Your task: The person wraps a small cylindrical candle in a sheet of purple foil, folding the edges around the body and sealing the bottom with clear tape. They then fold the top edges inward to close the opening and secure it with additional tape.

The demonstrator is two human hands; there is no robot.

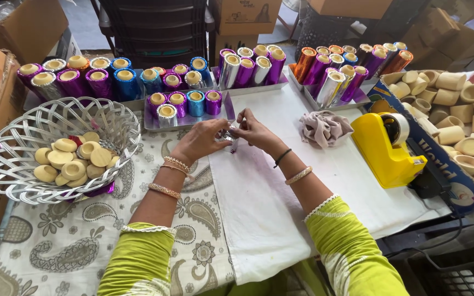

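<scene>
Desk (281,219): white sheet at centre, paisley cloth on the left side. Back edge lined with steel trays (187,121) of foil-wrapped cylinders (196,103) in purple, blue and silver. Right edge: open carton of bare beige cups (456,112). Left: white wire basket (6,164) holding beige discs.

Yellow tape dispenser (385,145) sits right of centre, with a crumpled grey cloth (325,129) just beside it.

Left hand (201,141) and right hand (254,131) meet over the white sheet, just in front of the nearest tray. Both are closed, fingertips pinching one small silver foil piece (229,135) between them. It is mostly hidden, so I cannot tell whether a cup is inside.

Judgement: the wrapping step is in hand, foil being folded around a piece. The next move likely calls for a firm pinch and a short carry to the tray.

Room: white sheet toward the person is open; tray edge close ahead, dispenser near on the right.
</scene>
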